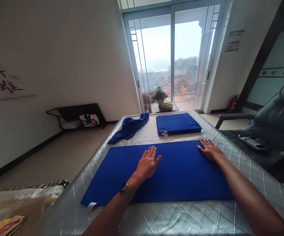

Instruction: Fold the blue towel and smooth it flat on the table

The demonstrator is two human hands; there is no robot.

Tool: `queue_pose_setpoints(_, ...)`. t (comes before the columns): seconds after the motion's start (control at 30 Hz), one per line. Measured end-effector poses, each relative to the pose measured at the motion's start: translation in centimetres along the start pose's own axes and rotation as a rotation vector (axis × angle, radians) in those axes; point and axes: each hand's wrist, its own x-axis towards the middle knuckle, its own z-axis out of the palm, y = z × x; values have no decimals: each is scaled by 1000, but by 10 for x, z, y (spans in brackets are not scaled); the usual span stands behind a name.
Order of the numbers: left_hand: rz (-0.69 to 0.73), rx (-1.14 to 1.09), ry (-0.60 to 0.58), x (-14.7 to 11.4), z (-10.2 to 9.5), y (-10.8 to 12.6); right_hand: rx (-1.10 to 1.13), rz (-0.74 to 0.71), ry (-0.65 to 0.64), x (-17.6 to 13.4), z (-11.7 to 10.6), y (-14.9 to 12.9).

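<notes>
Beneath the flattened left hand (148,163) and right hand (210,150), neither gripping anything, the blue cloth (176,173) lies long from side to side; the right is nearer a corner, though how firmly it presses I can't tell.

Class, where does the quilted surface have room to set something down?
Bare quilted surface: near side of the spread cloth, between the forearms; right of the folded stack; a narrow gap between stack and crumpled cloth. Crowded: the middle, with left hand and right hand over the spread cloth.
</notes>
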Motion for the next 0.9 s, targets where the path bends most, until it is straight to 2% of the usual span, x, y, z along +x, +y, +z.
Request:
queue_pose_setpoints(0.1,7,-22,-66,-6,11,21,7,-3,3,1,1,1)
queue_pose_setpoints(0.2,-57,-18,-106,-11,9,12,8,1,-1,3,2,2)
queue_pose_setpoints(0.33,-152,25,-120,-24,-3,-27,16,-5,6,6,5,4)
queue_pose_setpoints(0.57,-451,123,-79,-85,-21,-141,20,-20,11,5,6,5)
queue_pose_setpoints(0.63,-512,126,-42,-101,-25,-165,17,-14,6,5,5,4)
queue_pose_setpoints(0.73,-523,126,-3,-115,-28,-180,19,-8,4,4,3,3)
queue_pose_setpoints(0.9,-524,147,26,-115,-28,-174,8,4,-1,2,0,1)
